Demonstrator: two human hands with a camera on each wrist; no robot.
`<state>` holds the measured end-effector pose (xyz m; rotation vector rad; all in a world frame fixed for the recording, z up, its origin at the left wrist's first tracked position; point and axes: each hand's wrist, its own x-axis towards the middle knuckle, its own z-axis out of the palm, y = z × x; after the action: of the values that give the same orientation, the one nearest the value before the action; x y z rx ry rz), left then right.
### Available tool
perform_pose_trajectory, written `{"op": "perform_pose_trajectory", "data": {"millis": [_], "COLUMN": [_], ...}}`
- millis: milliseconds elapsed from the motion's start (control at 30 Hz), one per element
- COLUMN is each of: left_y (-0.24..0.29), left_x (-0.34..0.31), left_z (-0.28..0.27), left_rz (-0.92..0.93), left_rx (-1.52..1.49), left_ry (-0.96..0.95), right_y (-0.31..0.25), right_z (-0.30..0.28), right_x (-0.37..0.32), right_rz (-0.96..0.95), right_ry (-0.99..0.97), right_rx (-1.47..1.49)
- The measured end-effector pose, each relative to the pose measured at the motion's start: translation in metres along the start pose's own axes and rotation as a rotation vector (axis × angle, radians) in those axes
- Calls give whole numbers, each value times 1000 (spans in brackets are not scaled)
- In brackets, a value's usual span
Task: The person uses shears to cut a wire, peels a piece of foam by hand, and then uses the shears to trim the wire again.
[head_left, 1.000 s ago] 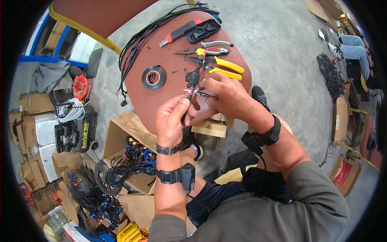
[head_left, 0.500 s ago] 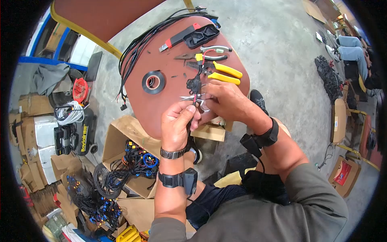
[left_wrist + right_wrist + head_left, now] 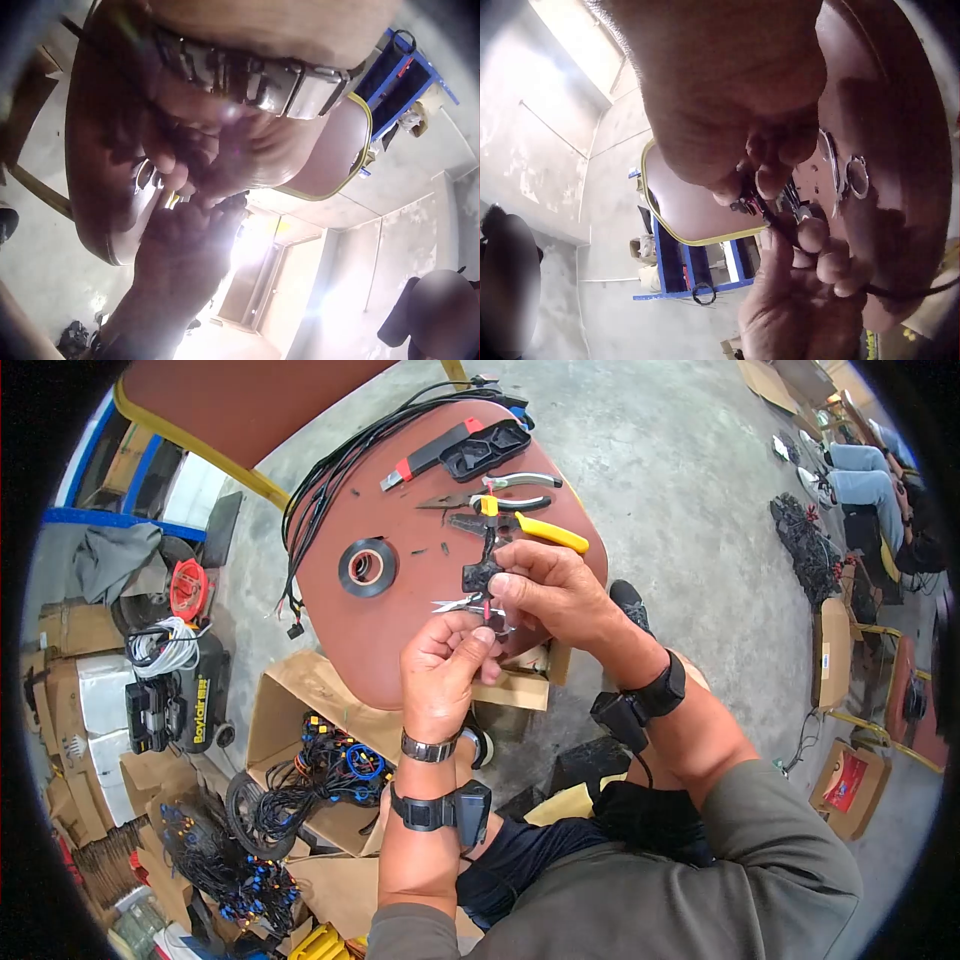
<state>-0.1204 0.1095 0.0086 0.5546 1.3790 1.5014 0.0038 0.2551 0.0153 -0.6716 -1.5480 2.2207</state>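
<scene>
Your two hands are close together over the front half of the brown chair seat [image 3: 400,635], fingertips almost meeting. Your left hand [image 3: 443,672] is curled, thumb pressed against forefinger, and pinches a thin red-and-black wire [image 3: 487,612] from below. The wire runs up out of that pinch to a black connector [image 3: 479,575], which your right hand [image 3: 548,592] grips between thumb and fingertips (the right wrist view shows this from underneath, with a bit of red at the fingertips). So both hands are clamped on the one piece, the left on the wire and the right on its connector, and the piece is held over the seat. Small silver scissors [image 3: 452,604] lie on the seat right under your fingers, blades pointing to your left. Further back, a roll of black tape [image 3: 366,567] lies flat to the left of your hands, and yellow-handled pliers [image 3: 548,532] lie just beyond your right hand, partly hidden by it. Near the far edge is a utility knife [image 3: 428,456] with a red and black handle, and a bundle of black cables [image 3: 325,475] drapes over the seat's left rim. On the floor below, to your left, an open cardboard box [image 3: 285,695] holds a tangle of dark wires with blue and orange plugs. The left wrist view is too dark and blurred to show the grip.
</scene>
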Motion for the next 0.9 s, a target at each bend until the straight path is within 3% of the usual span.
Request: {"op": "perform_pose_trajectory", "data": {"millis": [433,533,700,733,800,900], "left_y": [10,9,-1,-4,-2,4], "left_x": [-4,-4,-2,-2,-1,-2], "left_z": [-1,-3,0,2,2,10], "left_rz": [-111,-92,144,186,223,225], "left_rx": [-123,-10,76,68,150,273], "left_ry": [-23,-68,52,94,127,190], "right_y": [5,-1,-1,4,17,11], "right_z": [5,5,7,7,10,4], "right_x": [-2,-4,-7,-5,2,-4], "right_rz": [48,46,37,-55,-240,-208], "right_ry": [-164,-213,-112,-97,-68,-146], "right_rx": [206,156,164,141,93,28]}}
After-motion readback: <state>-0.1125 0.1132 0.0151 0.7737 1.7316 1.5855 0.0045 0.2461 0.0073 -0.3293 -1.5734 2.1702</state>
